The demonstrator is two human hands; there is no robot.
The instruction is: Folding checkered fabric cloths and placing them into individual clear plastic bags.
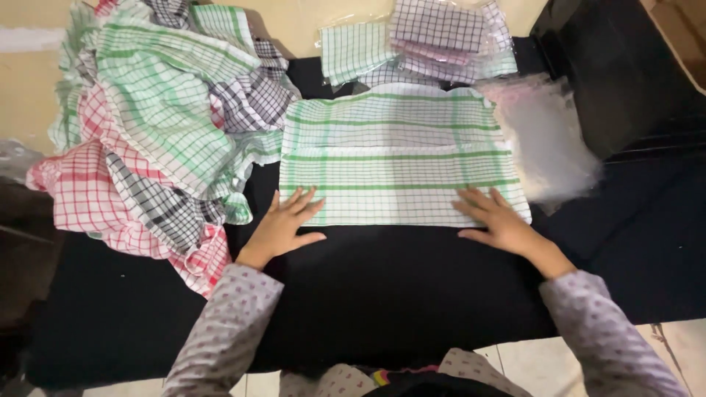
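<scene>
The green-checked towel is woven cotton-like cloth, matt, its surface pressed flat and smooth with faint fold creases; the heap of loose towels is the same thin matt weave in green, red and dark grey checks, rumpled and soft; the packed towels lie inside clear plastic film that is glossy and catches the light; the empty bags are thin, translucent plastic, shiny and crinkled; the counter wears a plain black covering, matt and even, seemingly cloth; the sleeves are soft matt printed fabric; the floor looks hard, pale and dull.
</scene>
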